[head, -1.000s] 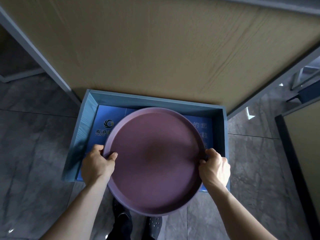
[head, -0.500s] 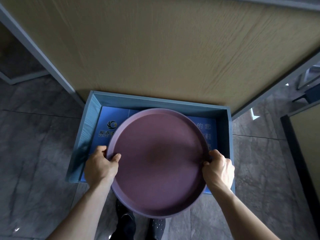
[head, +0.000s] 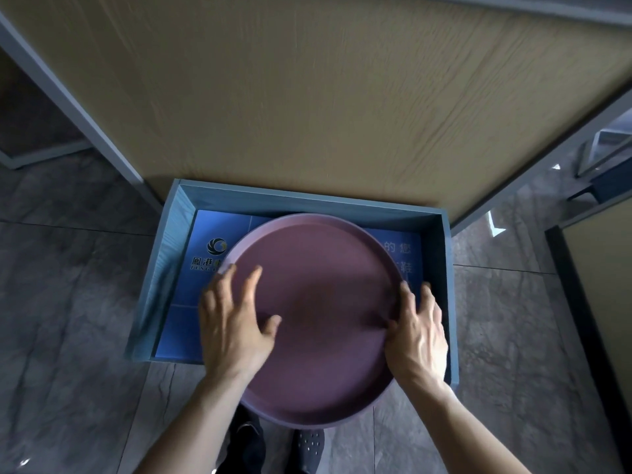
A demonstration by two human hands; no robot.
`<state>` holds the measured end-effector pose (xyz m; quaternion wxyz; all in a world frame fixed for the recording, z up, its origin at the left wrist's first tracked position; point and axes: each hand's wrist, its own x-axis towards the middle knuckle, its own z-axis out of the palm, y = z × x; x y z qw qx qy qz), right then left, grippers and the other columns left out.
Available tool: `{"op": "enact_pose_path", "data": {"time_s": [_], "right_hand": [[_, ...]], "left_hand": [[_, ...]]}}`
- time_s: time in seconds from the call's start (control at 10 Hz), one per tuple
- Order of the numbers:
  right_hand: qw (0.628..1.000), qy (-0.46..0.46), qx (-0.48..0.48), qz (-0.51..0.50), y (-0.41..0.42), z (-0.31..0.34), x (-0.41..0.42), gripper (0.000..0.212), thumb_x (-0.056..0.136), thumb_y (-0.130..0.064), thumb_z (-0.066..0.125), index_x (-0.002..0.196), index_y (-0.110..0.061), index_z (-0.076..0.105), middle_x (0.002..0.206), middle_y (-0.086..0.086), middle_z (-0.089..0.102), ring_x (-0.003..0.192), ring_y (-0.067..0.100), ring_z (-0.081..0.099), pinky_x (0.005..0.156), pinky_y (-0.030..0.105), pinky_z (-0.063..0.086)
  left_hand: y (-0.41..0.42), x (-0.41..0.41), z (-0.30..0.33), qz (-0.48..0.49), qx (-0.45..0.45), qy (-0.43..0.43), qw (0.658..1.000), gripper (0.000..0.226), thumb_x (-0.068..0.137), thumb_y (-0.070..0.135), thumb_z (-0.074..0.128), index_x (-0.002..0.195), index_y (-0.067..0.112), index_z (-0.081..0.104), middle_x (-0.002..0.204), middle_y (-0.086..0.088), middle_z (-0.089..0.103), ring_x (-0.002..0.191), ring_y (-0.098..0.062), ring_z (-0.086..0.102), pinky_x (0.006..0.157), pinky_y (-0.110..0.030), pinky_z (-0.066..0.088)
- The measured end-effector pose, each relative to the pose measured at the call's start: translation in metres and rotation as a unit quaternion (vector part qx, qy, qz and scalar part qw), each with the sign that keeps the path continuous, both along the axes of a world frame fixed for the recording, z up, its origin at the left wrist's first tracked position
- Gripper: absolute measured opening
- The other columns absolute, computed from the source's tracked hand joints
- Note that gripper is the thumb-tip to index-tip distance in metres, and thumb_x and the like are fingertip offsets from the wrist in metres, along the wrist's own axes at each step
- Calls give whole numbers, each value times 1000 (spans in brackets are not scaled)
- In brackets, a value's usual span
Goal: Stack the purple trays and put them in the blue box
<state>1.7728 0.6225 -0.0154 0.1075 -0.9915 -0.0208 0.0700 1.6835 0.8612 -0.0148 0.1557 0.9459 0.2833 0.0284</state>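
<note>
A large round purple tray [head: 318,302] lies over the open blue box [head: 171,254] on the floor. Its far rim sits inside the box, while its near edge sticks out past the box's front wall. The near rim looks thick; I cannot tell how many trays are stacked. My left hand [head: 232,319] is open with fingers spread flat over the tray's left rim, and it is blurred. My right hand [head: 417,330] lies over the right rim with fingers straightened along the outside and the thumb resting inside the tray.
The box stands against a tall wood-grain panel [head: 325,97] with grey frames either side. Blue printed sheets [head: 219,227] line the box bottom. Grey stone floor tiles [head: 68,302] surround it. My shoes [head: 307,446] are just below the tray's near edge.
Both hands gripped the tray's rim earlier. Now their fingers have opened, the left hand sliding onto the tray's surface. The tray has sunk a little further into the box.
</note>
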Motion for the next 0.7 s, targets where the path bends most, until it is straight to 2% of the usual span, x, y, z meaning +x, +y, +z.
{"op": "enact_pose_path", "data": {"time_s": [0.1, 0.2, 0.3, 0.5, 0.6, 0.7], "right_hand": [[989, 18, 16, 147, 4, -4, -11, 91, 79, -52, 64, 153, -33, 15, 162, 11, 13, 149, 30, 11, 116, 50, 26], [979, 50, -21, 198, 11, -12, -16, 96, 72, -85, 38, 151, -44, 3, 164, 6, 4, 150, 26, -4, 119, 54, 3], [977, 47, -53, 200, 12, -19, -19, 103, 64, -94, 26, 150, -46, -4, 164, 7, -4, 149, 26, -11, 117, 57, -5], [976, 60, -69, 195, 12, -22, -19, 104, 63, -95, 22, 147, -48, -14, 163, 6, -14, 147, 25, -20, 116, 57, -10], [972, 97, -83, 198, 15, -10, -16, 104, 62, -94, 23, 147, -47, -15, 162, 6, -17, 147, 27, -22, 114, 58, -13], [971, 110, -78, 196, 18, 6, -13, 102, 63, -93, 21, 150, -45, -3, 163, 5, -11, 146, 31, -23, 111, 59, -20]], "left_hand": [[-14, 1, -4, -92, -33, 64, 993, 111, 63, 71, 70, 154, 42, 14, 161, -8, 24, 148, -31, 17, 120, -46, 15], [-19, 0, -11, -116, -54, 114, 985, 123, 53, 81, 66, 152, 50, 0, 166, -6, 1, 152, -30, -2, 122, -49, 7], [-18, -2, -16, -136, -34, 131, 982, 126, 48, 82, 67, 152, 50, 3, 165, -8, -9, 151, -32, -8, 122, -51, 6], [-17, -3, -19, -144, -25, 133, 980, 126, 50, 85, 64, 153, 48, 1, 165, -11, -10, 150, -35, -10, 121, -52, 5], [-19, 1, -8, -149, -21, 157, 976, 124, 54, 83, 64, 153, 46, 1, 165, -13, -9, 151, -36, -7, 121, -52, 6], [-13, 4, 7, -167, -19, 169, 971, 116, 58, 81, 63, 153, 45, 7, 165, -11, 1, 151, -33, 2, 120, -48, 12]]}}
